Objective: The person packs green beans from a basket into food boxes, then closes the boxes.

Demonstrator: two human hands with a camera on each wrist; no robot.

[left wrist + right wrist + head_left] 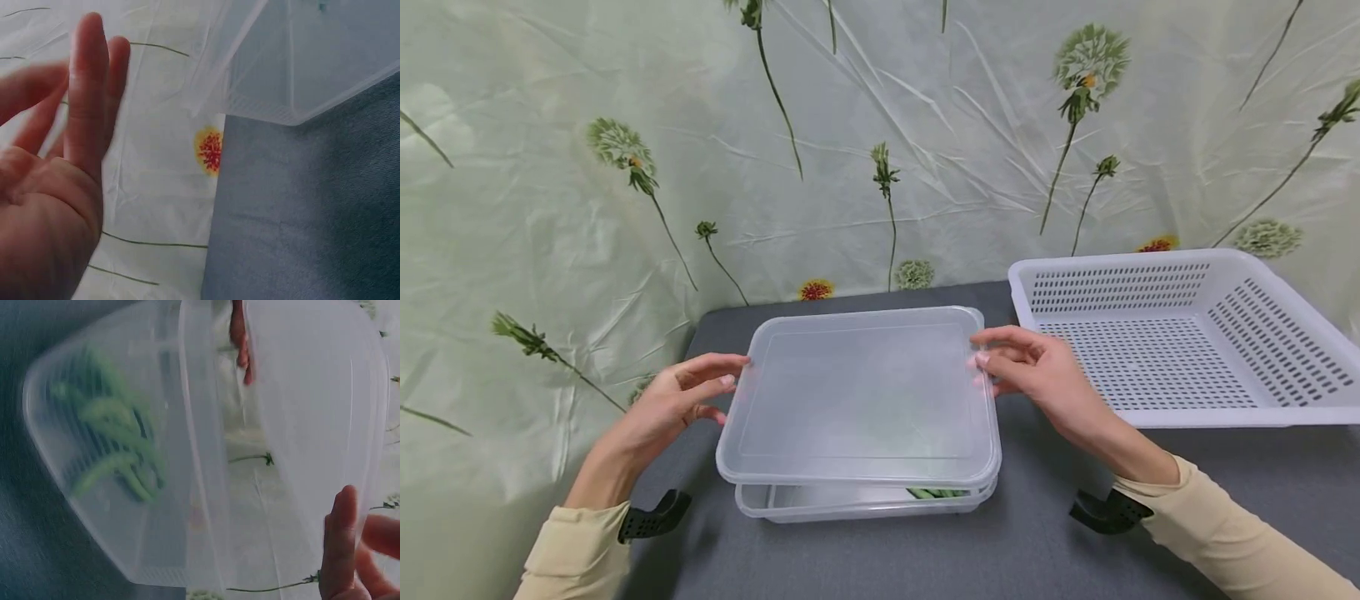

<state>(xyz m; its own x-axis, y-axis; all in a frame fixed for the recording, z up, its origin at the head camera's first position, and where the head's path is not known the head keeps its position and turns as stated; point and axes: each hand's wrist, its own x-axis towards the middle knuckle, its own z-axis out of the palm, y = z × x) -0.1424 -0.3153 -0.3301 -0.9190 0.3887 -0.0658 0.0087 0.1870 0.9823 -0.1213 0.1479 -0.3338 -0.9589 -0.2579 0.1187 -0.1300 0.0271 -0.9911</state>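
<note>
A translucent plastic lid (865, 392) is raised over a clear shallow box (850, 510), with a gap between them in the right wrist view. Long thin green vegetables (115, 428) lie inside the box, blurred through its wall. My right hand (1037, 371) pinches the lid's right edge, thumb on top and fingers showing through from beneath. On the opposite side, my left hand (662, 408) holds the left edge between fingertips and thumb. In the left wrist view its fingers (86, 94) look nearly straight, and the lid's edge there is hard to make out.
A white perforated basket (1150, 367) stands on the dark grey tabletop (865, 558) at the right, close beyond my right hand. A pale flower-printed sheet (820, 208) hangs behind the table and along its left side.
</note>
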